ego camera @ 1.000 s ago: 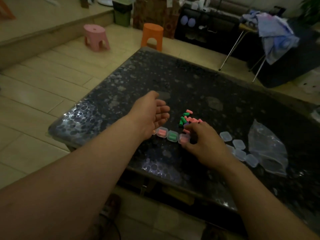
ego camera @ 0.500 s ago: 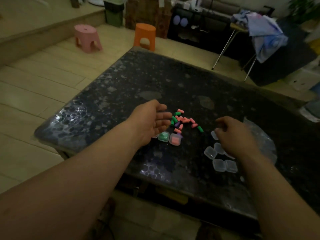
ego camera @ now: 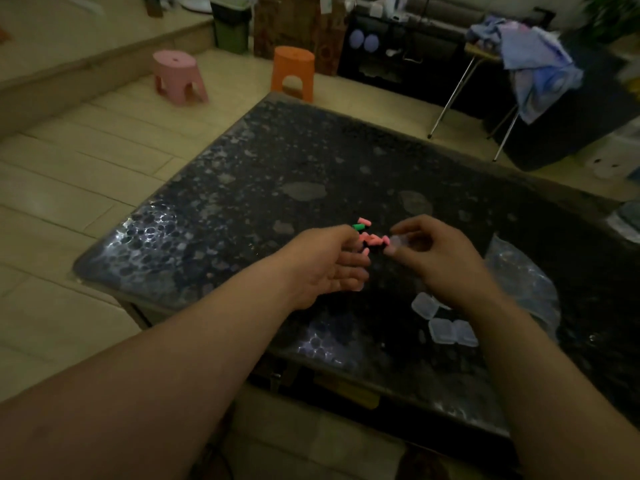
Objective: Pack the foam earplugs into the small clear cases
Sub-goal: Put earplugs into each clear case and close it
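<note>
A loose pile of pink and green foam earplugs [ego camera: 367, 235] lies on the dark speckled table [ego camera: 242, 188], partly hidden by my hands. My right hand [ego camera: 440, 261] pinches a small clear case [ego camera: 398, 241] just right of the pile. My left hand [ego camera: 329, 265] hovers left of the pile, palm turned inward, fingers loosely extended and holding nothing. Three empty clear cases [ego camera: 441, 322] lie on the table under my right wrist. The filled cases seen before are hidden behind my left hand.
A crumpled clear plastic bag [ego camera: 519, 282] lies right of the cases. The table's near edge runs below my forearms. Pink stool [ego camera: 178, 77] and orange stool [ego camera: 293, 72] stand on the floor beyond the table's far corner. A chair draped in cloth [ego camera: 533, 57] stands far right.
My right hand left the filled cases, reached to the empty cases on the right, picked one up and brought it back beside the earplug pile. My left hand stayed near the pile.
</note>
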### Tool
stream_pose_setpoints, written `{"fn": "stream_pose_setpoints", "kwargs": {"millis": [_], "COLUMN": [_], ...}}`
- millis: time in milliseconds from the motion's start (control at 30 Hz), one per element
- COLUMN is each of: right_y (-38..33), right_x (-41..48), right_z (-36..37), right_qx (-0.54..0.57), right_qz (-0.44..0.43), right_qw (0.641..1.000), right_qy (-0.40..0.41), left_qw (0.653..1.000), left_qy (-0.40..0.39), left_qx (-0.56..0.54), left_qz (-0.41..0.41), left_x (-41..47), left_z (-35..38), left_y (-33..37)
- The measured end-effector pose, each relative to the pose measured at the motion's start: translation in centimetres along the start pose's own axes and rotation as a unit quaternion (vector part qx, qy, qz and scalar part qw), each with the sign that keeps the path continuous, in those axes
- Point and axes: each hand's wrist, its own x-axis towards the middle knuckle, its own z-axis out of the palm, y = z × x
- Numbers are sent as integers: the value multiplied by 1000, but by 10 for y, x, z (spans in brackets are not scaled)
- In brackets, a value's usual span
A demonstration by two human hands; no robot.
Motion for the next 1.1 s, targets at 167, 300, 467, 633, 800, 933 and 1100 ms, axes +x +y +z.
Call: {"fn": "stream_pose_setpoints", "kwargs": {"millis": [167, 300, 467, 633, 800, 933, 1100], "right_y": [-27, -23, -19, -18, -15, -17, -13], "right_x": [-18, -20, -15, -14, -13, -16, -17], "right_z": [12, 13, 16, 14, 12, 8, -2], "right_qx": [64, 93, 180, 242, 256, 215, 169], "right_qz": [-57, -53, 11, 55, 75, 51, 36], "right_qw": [995, 992, 983, 968, 962, 972, 977], "right_qy": [-49, -71, -26, -28, -63, -80, -124], "left_qw": [995, 996, 994, 993, 987, 988, 991], "left_qy": [-94, -84, -93, -79, -58, -68, -70], "left_qx": [-42, -35, 26, 53, 92, 103, 87], "left_qz": [-8, 23, 43, 75, 115, 96, 70], "left_x": [-3, -6, -5, 0, 2, 1, -3], "left_z": [-1, -7, -6, -4, -4, -5, 4], "left_y": [-4, -2, -2, -5, -7, -6, -13]}}
